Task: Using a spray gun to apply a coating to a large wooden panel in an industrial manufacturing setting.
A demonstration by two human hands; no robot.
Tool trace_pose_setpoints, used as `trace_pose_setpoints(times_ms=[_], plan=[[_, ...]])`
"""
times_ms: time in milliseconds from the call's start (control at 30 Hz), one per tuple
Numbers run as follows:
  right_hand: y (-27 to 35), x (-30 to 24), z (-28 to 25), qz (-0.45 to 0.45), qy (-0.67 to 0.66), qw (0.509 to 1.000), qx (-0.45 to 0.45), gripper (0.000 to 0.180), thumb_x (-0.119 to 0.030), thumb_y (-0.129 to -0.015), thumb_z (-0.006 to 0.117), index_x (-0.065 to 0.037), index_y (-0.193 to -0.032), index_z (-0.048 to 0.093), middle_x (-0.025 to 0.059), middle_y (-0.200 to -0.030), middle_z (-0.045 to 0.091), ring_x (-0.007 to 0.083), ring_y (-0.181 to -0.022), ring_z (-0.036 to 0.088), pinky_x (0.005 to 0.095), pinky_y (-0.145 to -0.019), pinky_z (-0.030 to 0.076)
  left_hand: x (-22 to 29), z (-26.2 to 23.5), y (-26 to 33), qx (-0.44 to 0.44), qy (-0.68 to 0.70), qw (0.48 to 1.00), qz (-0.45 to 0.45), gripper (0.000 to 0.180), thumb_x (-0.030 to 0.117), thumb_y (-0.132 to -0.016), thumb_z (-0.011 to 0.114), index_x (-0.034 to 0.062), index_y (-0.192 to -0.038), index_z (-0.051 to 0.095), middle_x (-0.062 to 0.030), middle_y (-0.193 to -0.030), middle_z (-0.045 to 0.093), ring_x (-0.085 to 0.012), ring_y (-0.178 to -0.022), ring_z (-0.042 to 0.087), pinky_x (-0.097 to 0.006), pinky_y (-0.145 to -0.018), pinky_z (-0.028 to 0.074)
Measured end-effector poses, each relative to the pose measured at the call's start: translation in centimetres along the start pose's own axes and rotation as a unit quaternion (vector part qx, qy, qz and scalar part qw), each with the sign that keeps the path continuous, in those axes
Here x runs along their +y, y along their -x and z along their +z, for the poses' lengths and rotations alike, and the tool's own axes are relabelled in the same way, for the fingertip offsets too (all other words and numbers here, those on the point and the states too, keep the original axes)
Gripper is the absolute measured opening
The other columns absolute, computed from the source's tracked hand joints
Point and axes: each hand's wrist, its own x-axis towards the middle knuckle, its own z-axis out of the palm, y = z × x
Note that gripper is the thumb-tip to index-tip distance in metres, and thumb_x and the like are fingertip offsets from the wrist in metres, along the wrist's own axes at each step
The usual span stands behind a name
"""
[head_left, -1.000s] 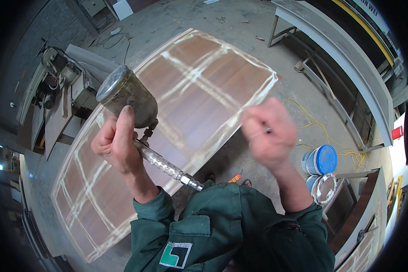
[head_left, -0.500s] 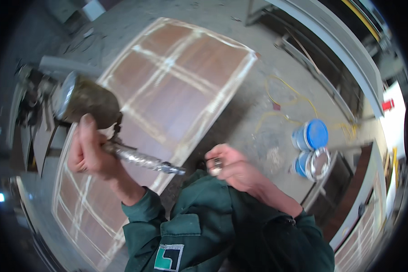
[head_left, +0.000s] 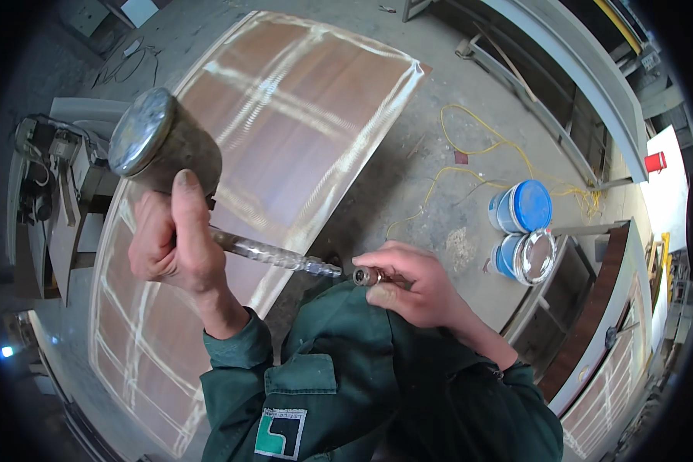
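Note:
My left hand [head_left: 179,240] is closed around a spray gun, its thumb up against the stained metal cup [head_left: 179,146]. The gun's scuffed silver handle [head_left: 258,250] slants down to the right and ends in a bare connector tip. Close to that tip, my right hand [head_left: 416,283] grips a metal hose coupler [head_left: 368,276] between thumb and fingers. The coupler's open end faces the tip, and a small gap separates the two. Any hose behind the coupler is hidden by my right hand. Beneath the gun lies a large brown panel [head_left: 316,135] with whitish streaks along its edges and across it.
Right of me stand two buckets, one with a blue lid [head_left: 533,206], the other with a smeared whitish top [head_left: 537,258]. A yellow hose [head_left: 481,146] snakes over the concrete floor. A metal frame table [head_left: 570,85] is at far right, machinery [head_left: 50,165] at left.
The spray gun has tilted and shifted right with my left hand. My right hand has turned the coupler toward its tip, and the two are now nearer each other. My view has shifted slightly.

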Motion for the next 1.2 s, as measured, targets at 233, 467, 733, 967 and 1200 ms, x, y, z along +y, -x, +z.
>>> trace_pose_setpoints(times_ms=[233,467,733,967,1200], plan=[[-1.8,-3.6,-0.8,-0.118,0.126,0.985,0.028,0.050,0.004,-0.082,0.079,-0.008,-0.131,0.073,0.0075,-0.093,0.069,0.0193,-0.078,0.067,0.0308,-0.068,0.053,2.1,0.1,-1.2,0.021,0.032,0.999,0.028,0.036,-0.003,-0.091,0.071,0.0007,-0.060,0.053,-0.0033,-0.058,0.048,-0.0157,-0.059,0.039,-0.032,-0.062,0.031],[-4.4,-5.5,0.0,-0.236,0.227,0.942,0.068,0.047,-0.008,-0.080,0.084,-0.005,-0.126,0.074,0.0080,-0.078,0.065,0.0221,-0.068,0.066,0.0323,-0.059,0.050,3.9,-1.2,-2.8,0.085,-0.018,0.994,0.073,0.037,-0.003,-0.092,0.071,-0.0004,-0.060,0.053,-0.0041,-0.059,0.050,-0.0159,-0.060,0.041,-0.031,-0.062,0.033],[-6.8,-7.3,1.4,-0.407,0.277,0.861,0.129,0.036,-0.019,-0.084,0.082,0.001,-0.112,0.071,0.0068,-0.076,0.064,0.0197,-0.059,0.060,0.0338,-0.050,0.045,5.4,-2.6,-4.6,0.147,-0.057,0.987,0.027,0.037,-0.002,-0.093,0.071,-0.0013,-0.061,0.054,-0.0034,-0.058,0.049,-0.0130,-0.060,0.038,-0.030,-0.060,0.031],[-7.8,-7.2,1.8,-0.463,0.277,0.834,0.114,0.037,-0.016,-0.087,0.080,0.003,-0.116,0.065,0.0078,-0.083,0.067,0.0191,-0.057,0.057,0.0327,-0.047,0.044,6.8,-3.8,-6.3,0.113,-0.095,0.987,0.060,0.039,0.000,-0.092,0.074,-0.0002,-0.060,0.052,-0.0014,-0.057,0.045,-0.0123,-0.059,0.036,-0.030,-0.060,0.030],[-8.3,-9.2,1.5,-0.425,0.211,0.875,0.097,0.033,-0.010,-0.084,0.080,0.002,-0.112,0.068,0.0087,-0.076,0.064,0.0203,-0.057,0.058,0.0331,-0.049,0.046,6.9,-3.1,-5.8,0.139,-0.085,0.987,0.000,0.040,0.004,-0.093,0.075,0.0008,-0.061,0.052,-0.0012,-0.058,0.044,-0.0100,-0.058,0.036,-0.028,-0.056,0.027]])
